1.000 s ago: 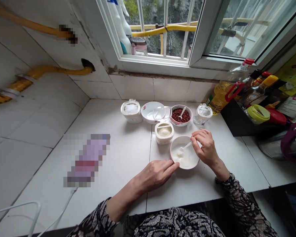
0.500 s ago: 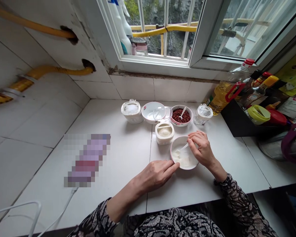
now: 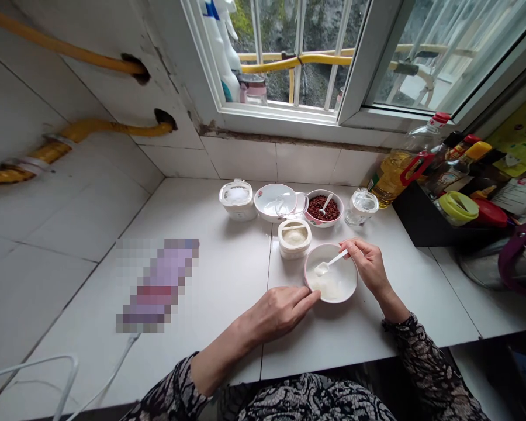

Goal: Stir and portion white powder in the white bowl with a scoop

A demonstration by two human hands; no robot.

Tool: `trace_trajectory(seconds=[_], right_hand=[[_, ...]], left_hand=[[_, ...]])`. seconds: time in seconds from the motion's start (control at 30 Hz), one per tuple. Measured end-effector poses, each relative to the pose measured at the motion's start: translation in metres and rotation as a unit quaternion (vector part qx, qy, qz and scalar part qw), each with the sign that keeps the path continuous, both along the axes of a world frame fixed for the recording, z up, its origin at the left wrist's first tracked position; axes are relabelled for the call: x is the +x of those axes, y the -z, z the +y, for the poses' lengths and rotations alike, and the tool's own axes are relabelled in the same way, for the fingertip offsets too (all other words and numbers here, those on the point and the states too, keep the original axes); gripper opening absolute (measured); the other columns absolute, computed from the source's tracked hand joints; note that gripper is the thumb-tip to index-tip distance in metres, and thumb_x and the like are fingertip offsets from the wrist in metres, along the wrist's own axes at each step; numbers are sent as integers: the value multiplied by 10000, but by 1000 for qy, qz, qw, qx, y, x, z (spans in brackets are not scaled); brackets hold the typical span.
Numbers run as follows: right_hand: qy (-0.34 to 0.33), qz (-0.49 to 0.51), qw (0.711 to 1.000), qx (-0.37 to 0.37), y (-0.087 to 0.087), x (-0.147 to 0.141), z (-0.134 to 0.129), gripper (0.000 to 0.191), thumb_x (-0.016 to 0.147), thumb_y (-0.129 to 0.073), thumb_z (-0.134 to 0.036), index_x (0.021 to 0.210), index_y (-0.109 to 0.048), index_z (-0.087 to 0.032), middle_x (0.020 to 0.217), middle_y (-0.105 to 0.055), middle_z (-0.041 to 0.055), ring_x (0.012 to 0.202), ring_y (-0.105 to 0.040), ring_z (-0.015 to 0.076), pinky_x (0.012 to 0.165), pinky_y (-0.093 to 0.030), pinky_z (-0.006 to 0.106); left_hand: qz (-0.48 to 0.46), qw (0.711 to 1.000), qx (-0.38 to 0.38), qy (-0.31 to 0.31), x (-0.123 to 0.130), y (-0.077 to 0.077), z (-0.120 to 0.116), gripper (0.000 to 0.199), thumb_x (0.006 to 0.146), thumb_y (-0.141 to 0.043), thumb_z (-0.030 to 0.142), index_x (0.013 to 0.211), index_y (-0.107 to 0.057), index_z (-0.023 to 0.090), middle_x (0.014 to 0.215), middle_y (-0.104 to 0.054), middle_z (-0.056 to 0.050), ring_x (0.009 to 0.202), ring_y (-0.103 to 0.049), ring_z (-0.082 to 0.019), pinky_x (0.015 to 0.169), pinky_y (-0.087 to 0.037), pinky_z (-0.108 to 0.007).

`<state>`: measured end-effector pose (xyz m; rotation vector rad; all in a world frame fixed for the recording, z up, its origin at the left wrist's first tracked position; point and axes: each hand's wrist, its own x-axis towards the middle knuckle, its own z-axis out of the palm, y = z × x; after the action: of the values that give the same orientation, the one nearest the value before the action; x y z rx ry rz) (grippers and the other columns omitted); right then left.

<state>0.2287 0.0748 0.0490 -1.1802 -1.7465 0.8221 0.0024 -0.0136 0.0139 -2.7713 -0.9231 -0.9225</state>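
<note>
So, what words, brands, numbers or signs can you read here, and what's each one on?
No text is readable.
Oil bottle: label turned mostly away, unreadable.
Yellow-capped bottle: label too small.
Pale packet: print blurred.
Left white jar: tiny mark, too small.
Purple object: pixelated, nothing readable.
Held spoon and the bowl beneath: no lettering visible.

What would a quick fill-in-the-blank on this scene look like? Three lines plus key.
1. The left hand touches the bowl of white powder, while a small spoon is in the ____ hand.
2. The other spoon, among the dark red beans, is ____ in colour.
3. The cap on the oil bottle is ____.

Missing words: right; white; red.
</note>
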Motion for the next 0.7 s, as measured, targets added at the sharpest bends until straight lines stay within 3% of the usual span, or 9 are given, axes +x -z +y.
trace_trajectory(seconds=[0.2, 0.37, 0.47, 0.57, 0.7], right_hand=[[-8, 69, 995, -75, 0, -1, 7, 421, 872, -589, -470, 556, -590, -192, 687, -683, 37, 742, -662, 201, 685, -514, 305], [7, 92, 994, -57, -7, -11, 20, 394, 845, -630, -475, 565, -575, -203, 681, -708, 34, 701, -660, 206, 652, -517, 318], [24, 72, 997, 14, -19, -24, 26, 365, 886, -579, -455, 614, -583, -212, 713, -711, 35, 743, -666, 215, 723, -522, 349], [47, 10, 987, 151, -30, -40, 27, 293, 947, -504, -374, 720, -609, -222, 813, -716, 48, 813, -666, 219, 804, -509, 391], [7, -138, 922, 362, -31, -53, 22, 178, 936, -521, -234, 775, -597, -243, 800, -717, 14, 894, -679, 219, 1040, -371, 484]], left_hand=[[0, 1000, 14, 1, 0, -2, 0, 271, 996, -303, 78, 1137, -534, 91, 710, -584, -13, 561, -541, -132, 487, -458, -241], [1, 1000, 7, -4, 1, -1, 0, 277, 990, -305, 74, 1130, -543, 94, 711, -585, -14, 563, -547, -124, 492, -461, -236], [-1, 1000, 9, -3, 1, 0, 0, 274, 988, -316, 76, 1131, -549, 94, 712, -583, -14, 562, -545, -128, 485, -463, -244], [4, 1000, 5, -7, 0, 1, 0, 281, 989, -321, 85, 1140, -557, 100, 712, -579, -16, 570, -544, -125, 494, -465, -240], [9, 1000, 4, -12, 1, 0, -1, 287, 993, -313, 86, 1126, -567, 102, 704, -574, -15, 567, -544, -124, 499, -463, -237]])
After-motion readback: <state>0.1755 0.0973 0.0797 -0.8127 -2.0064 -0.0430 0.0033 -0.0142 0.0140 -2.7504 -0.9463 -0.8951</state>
